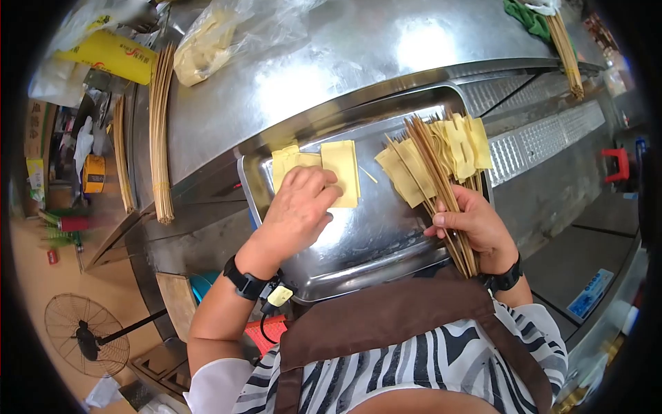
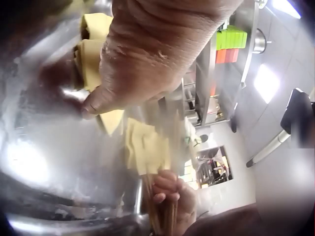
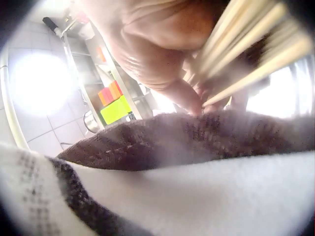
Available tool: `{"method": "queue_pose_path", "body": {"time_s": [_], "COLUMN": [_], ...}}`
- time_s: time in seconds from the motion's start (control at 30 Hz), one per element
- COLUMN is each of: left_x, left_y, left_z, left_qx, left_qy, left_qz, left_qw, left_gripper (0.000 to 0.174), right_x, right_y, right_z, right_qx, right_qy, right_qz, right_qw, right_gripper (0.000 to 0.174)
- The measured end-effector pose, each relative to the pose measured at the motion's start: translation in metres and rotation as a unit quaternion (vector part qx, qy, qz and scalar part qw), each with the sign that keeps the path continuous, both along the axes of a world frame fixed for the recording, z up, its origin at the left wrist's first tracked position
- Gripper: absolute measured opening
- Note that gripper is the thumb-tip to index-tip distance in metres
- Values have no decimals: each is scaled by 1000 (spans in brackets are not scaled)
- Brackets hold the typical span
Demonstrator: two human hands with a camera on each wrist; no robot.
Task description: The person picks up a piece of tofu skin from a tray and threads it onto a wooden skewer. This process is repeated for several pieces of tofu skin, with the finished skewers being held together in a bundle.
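Observation:
In the head view the right hand (image 1: 476, 224) grips a bundle of thin wooden skewers (image 1: 441, 179); pale yellow sheets (image 1: 460, 148) are threaded on their upper ends. The right wrist view shows skewers (image 3: 241, 49) held between thumb and fingers of that hand (image 3: 162, 54). The left hand (image 1: 298, 210) is over the near edge of flat yellow sheets (image 1: 338, 169) lying in a metal tray (image 1: 386, 238), its fingers bent downward. In the left wrist view its thumb lies beside the sheets (image 2: 91, 61); whether the fingertips pinch one is hidden.
Bundles of bare skewers (image 1: 160, 138) lie on the steel counter (image 1: 345, 62) left of the tray, near a plastic bag (image 1: 227, 34). More skewers (image 1: 565, 55) lie at the far right. A standing fan (image 1: 87, 338) is at the lower left.

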State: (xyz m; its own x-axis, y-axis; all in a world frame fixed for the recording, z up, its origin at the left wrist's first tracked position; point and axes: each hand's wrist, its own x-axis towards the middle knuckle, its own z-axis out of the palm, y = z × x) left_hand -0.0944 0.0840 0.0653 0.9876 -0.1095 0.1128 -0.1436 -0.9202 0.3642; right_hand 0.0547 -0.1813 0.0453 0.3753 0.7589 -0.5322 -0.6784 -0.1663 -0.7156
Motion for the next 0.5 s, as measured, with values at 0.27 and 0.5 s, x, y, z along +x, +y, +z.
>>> {"method": "queue_pose_path", "body": {"time_s": [0.27, 0.5], "left_x": [7, 7], "left_y": [11, 19], "left_z": [-21, -13], "left_qx": [8, -97], "left_qy": [-35, -20], "left_qz": [-36, -34], "left_qw": [999, 994], "left_gripper": [24, 16], "right_x": [0, 0], "right_y": [1, 1], "right_z": [2, 0], "right_qx": [0, 3], "right_qy": [1, 4], "right_qz": [-4, -1], "right_qw": [1000, 1000], "right_gripper": [14, 14]}}
